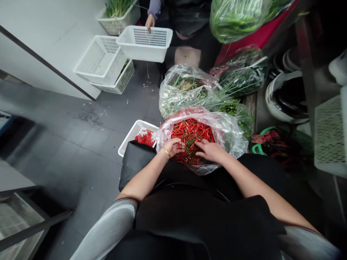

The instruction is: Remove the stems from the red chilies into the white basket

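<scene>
A clear plastic bag [227, 124] full of red chillies [193, 128] with green stems lies open in front of my lap. At the left side of the chillies is my left hand [173, 147], palm turned up and fingers curled round some red chillies. My right hand [210, 150] reaches over the right side of the pile, its fingers apart and touching the chillies; nothing is visibly held in it. Just left of the bag, a white perforated basket [130, 139] holds a small heap of red chillies [146, 137].
Beyond the bag are bags of green onions [187, 90] and leafy greens [241, 77]. A person's hand [150, 22] holds a white basket [146, 52]. More baskets [93, 68] stand at the wall. Buckets [271, 95] and a green-handled container [257, 148] are on the right.
</scene>
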A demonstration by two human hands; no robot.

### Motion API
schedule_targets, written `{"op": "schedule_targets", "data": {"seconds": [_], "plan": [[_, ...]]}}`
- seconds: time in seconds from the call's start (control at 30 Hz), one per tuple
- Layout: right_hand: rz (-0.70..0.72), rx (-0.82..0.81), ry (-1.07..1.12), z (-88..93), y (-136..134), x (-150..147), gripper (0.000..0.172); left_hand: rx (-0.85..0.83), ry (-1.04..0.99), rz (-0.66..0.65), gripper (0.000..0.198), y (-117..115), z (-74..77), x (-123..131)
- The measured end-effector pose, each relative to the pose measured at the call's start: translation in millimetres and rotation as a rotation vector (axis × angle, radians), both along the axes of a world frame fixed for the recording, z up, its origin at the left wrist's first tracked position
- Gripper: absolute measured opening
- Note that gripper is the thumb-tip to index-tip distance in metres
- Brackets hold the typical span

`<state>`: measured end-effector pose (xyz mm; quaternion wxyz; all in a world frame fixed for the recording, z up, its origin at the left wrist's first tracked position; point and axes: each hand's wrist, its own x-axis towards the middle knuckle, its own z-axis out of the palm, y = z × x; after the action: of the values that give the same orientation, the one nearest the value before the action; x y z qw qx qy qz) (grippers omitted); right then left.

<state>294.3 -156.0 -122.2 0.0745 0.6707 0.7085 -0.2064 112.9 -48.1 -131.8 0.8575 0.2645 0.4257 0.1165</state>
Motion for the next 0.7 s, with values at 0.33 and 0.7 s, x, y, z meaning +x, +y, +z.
{"op": "schedule_targets", "data": {"seconds": [0.33,0.7], "plan": [[0.044,0.135,-0.138,-1.8,28,18,0.033,1.020,0.353,-0.364,0.013,0,-4.6,27],[-0.449,0.164,0.511,0.0,22,8,0.034,0.545,0.081,-0.305,0.035,-7,7.7,5]]}}
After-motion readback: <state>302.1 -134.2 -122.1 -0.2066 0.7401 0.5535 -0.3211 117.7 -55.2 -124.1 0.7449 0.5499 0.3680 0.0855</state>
